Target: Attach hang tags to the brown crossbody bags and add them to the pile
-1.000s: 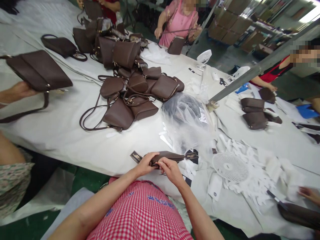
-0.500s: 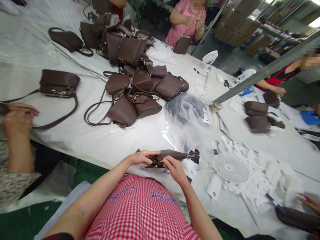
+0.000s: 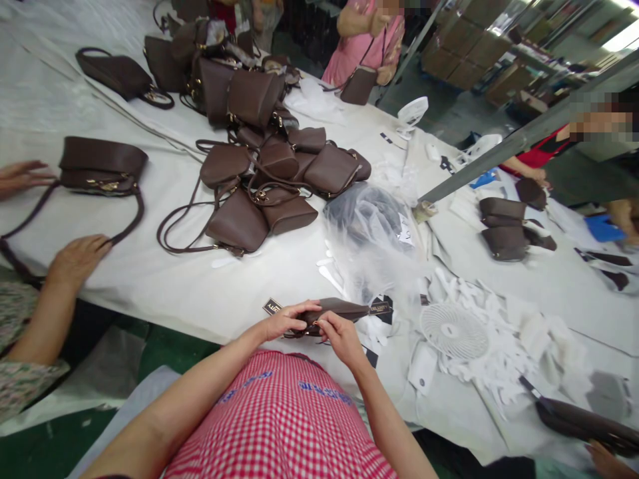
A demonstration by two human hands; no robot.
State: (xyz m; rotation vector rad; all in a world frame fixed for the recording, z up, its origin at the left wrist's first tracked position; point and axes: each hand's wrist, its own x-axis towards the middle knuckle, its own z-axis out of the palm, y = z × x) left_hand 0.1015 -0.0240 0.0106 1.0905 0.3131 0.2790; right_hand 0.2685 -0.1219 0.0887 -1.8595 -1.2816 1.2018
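Observation:
At the table edge in front of my checked apron lies a dark brown bag (image 3: 344, 307), seen nearly edge-on. My left hand (image 3: 289, 319) is wrapped on its left end, fingers over the top. With thumb and forefinger pinched, my right hand (image 3: 335, 330) is at the bag's near side, on a small metal or orange part too small to make out. One black tag (image 3: 272, 307) with lettering sticks out left of my left hand; another tag (image 3: 380, 308) lies at the bag's right end.
Brown bags (image 3: 264, 159) are piled beyond my hands. A clear plastic bag (image 3: 369, 233) with dark contents and a white fan (image 3: 453, 330) sit to the right. At left, a co-worker's hands touch a strap of another brown bag (image 3: 102, 165). A metal pole (image 3: 499, 153) crosses at right.
The view has shifted slightly, moving the table items left. My hands stay on the bag, and the left tag shows more. The co-worker's hands at left have moved apart, one onto the strap.

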